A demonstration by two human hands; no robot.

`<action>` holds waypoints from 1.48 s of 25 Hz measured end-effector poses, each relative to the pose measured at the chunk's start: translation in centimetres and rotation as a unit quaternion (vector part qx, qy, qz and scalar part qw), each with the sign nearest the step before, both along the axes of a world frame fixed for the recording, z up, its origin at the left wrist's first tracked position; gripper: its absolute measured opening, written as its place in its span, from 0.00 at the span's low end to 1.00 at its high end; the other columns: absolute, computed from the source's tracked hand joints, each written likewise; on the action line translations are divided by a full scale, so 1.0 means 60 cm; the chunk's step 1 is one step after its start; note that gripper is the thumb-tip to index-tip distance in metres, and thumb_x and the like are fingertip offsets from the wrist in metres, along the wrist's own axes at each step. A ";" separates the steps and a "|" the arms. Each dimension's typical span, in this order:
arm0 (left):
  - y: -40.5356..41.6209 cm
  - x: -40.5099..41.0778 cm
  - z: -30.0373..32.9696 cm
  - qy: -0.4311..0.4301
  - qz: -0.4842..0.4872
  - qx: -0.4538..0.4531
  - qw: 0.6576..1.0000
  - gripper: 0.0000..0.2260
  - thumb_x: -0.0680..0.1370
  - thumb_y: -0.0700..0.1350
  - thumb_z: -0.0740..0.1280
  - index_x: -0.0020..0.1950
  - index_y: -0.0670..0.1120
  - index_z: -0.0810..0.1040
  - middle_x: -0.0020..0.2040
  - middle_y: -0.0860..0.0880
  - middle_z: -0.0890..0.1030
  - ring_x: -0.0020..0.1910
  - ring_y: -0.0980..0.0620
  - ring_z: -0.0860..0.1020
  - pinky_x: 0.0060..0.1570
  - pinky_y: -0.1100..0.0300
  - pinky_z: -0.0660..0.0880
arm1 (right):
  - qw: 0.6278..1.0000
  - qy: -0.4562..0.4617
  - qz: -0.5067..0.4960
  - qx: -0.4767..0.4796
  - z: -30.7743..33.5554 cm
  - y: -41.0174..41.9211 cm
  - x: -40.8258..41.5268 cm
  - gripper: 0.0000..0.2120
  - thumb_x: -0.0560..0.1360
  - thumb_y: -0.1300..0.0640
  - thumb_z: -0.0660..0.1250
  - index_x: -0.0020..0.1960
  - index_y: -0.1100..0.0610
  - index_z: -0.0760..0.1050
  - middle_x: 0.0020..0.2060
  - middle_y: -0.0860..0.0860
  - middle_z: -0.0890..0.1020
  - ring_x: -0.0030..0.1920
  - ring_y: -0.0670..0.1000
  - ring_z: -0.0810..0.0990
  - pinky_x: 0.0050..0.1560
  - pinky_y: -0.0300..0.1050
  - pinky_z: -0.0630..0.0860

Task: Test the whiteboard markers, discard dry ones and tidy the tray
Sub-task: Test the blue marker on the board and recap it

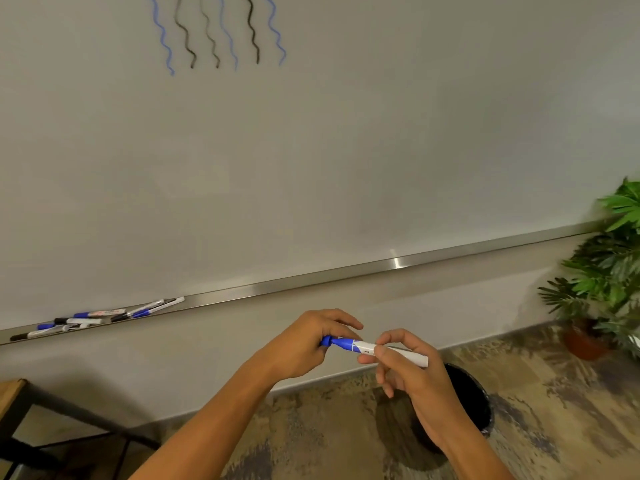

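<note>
Whiteboard (pixel 311 150) above tray (pixel 346 271). Marker (pixel 377 349): light, stiff, smooth plastic. Left hand (pixel 308 344) grips cap; right hand (pixel 405 365) pinches barrel, over bin (pixel 474 400). Best held mid-barrel.

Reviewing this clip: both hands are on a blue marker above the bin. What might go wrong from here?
1. The left hand pinches the blue cap while the right hand holds the marker barrel directly over the black bin; a slip might drop either in.
2. The markers in the tray lie jumbled and overlapping, so tested and untested ones may get confused.
</note>
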State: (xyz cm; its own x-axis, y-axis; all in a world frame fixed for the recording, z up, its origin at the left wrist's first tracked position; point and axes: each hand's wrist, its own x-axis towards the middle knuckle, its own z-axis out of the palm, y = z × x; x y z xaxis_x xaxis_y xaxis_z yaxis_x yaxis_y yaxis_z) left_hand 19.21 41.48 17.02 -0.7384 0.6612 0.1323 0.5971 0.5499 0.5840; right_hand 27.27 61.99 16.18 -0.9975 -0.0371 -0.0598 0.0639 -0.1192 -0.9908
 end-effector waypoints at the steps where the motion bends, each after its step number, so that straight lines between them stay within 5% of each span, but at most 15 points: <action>1: 0.011 -0.005 0.002 0.003 -0.009 -0.005 1.000 0.26 0.72 0.25 0.62 0.63 0.47 0.81 0.66 0.50 0.78 0.64 0.54 0.75 0.64 0.58 0.74 | 1.000 -0.001 -0.008 -0.007 -0.003 0.008 0.002 0.05 0.77 0.61 0.69 0.51 0.61 0.78 0.45 0.59 0.87 0.35 0.56 0.75 0.34 0.48 0.73; 8: 0.063 -0.054 -0.029 -0.059 -0.038 -0.015 0.997 0.25 0.75 0.29 0.64 0.68 0.51 0.76 0.66 0.52 0.78 0.64 0.58 0.75 0.66 0.58 0.73 | 0.999 -0.019 -0.037 0.001 -0.021 0.039 -0.019 0.09 0.68 0.54 0.76 0.48 0.52 0.86 0.37 0.58 0.83 0.35 0.53 0.78 0.31 0.47 0.74; 13: 0.090 -0.114 -0.059 -0.213 -0.053 0.110 0.969 0.30 0.77 0.33 0.68 0.71 0.61 0.68 0.66 0.60 0.76 0.67 0.64 0.72 0.60 0.67 0.74 | 0.988 -0.053 -0.086 0.115 -0.034 0.062 -0.072 0.07 0.73 0.56 0.75 0.50 0.49 0.86 0.34 0.50 0.84 0.29 0.46 0.77 0.29 0.39 0.73; 15: 0.100 -0.143 -0.069 -0.237 -0.053 0.131 0.961 0.31 0.77 0.33 0.69 0.71 0.62 0.68 0.65 0.63 0.77 0.67 0.65 0.72 0.57 0.71 0.73 | 0.982 -0.046 -0.091 0.156 -0.034 0.065 -0.099 0.08 0.73 0.54 0.75 0.52 0.48 0.86 0.38 0.48 0.86 0.34 0.49 0.81 0.35 0.38 0.77; 21: 0.122 -0.219 -0.083 -0.242 -0.071 0.147 0.956 0.34 0.76 0.29 0.68 0.68 0.65 0.71 0.63 0.68 0.76 0.66 0.67 0.72 0.56 0.75 0.70 | 0.976 -0.036 -0.133 0.169 -0.029 0.054 -0.167 0.06 0.73 0.58 0.75 0.50 0.54 0.85 0.35 0.45 0.85 0.33 0.43 0.81 0.35 0.32 0.75; 29: 0.150 -0.277 -0.133 -0.294 -0.135 0.154 0.933 0.39 0.68 0.19 0.57 0.66 0.56 0.75 0.63 0.56 0.80 0.66 0.59 0.76 0.62 0.59 0.75 | 0.967 -0.101 -0.194 0.127 -0.064 0.057 -0.204 0.04 0.72 0.60 0.76 0.47 0.57 0.86 0.28 0.48 0.81 0.24 0.42 0.71 0.27 0.35 0.66; 32: 0.167 -0.307 -0.140 -0.293 -0.150 0.134 0.935 0.38 0.70 0.20 0.59 0.69 0.56 0.74 0.63 0.57 0.80 0.66 0.60 0.75 0.65 0.60 0.74 | 0.965 -0.117 -0.208 0.107 -0.080 0.068 -0.226 0.02 0.73 0.57 0.76 0.46 0.54 0.86 0.27 0.56 0.76 0.23 0.50 0.65 0.25 0.42 0.60; 37: 0.193 -0.338 -0.141 -0.249 -0.170 0.065 0.951 0.34 0.72 0.23 0.61 0.69 0.54 0.74 0.65 0.56 0.78 0.65 0.67 0.73 0.64 0.72 0.68 | 0.972 -0.117 -0.176 0.100 -0.091 0.105 -0.254 0.03 0.73 0.57 0.76 0.47 0.54 0.86 0.28 0.52 0.78 0.24 0.49 0.67 0.25 0.41 0.64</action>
